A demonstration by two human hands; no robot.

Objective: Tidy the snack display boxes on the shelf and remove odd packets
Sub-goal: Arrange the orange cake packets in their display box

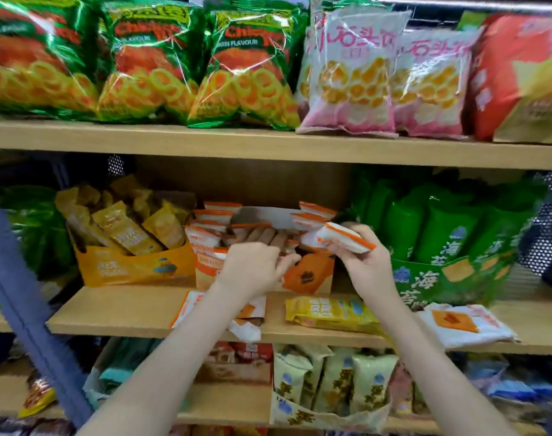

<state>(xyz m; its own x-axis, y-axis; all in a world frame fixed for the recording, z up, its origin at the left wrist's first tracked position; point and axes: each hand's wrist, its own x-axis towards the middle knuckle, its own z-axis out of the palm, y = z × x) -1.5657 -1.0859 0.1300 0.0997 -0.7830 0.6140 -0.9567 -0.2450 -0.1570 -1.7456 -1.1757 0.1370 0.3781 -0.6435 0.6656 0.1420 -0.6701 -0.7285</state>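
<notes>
On the middle shelf (136, 313) stands an orange-and-white display box (312, 275) with several white-orange packets upright in it. My left hand (252, 269) reaches over its front wall, fingers extended among the packets inside. My right hand (362, 259) pinches one white-orange packet (343, 239) just above the box's right end. To the left stands a yellow display box (130, 269) of yellow packets. Loose on the shelf in front lie a white-orange packet (189, 306), a yellow packet (328, 313) and a white packet with an orange square (463, 322).
A green display box (450, 275) of green packets stands right of the orange one. The top shelf (268, 143) carries large green, pink-white and red snack bags. More packets and a pale box (328, 416) fill the lower shelf. A blue upright (19, 291) crosses at the left.
</notes>
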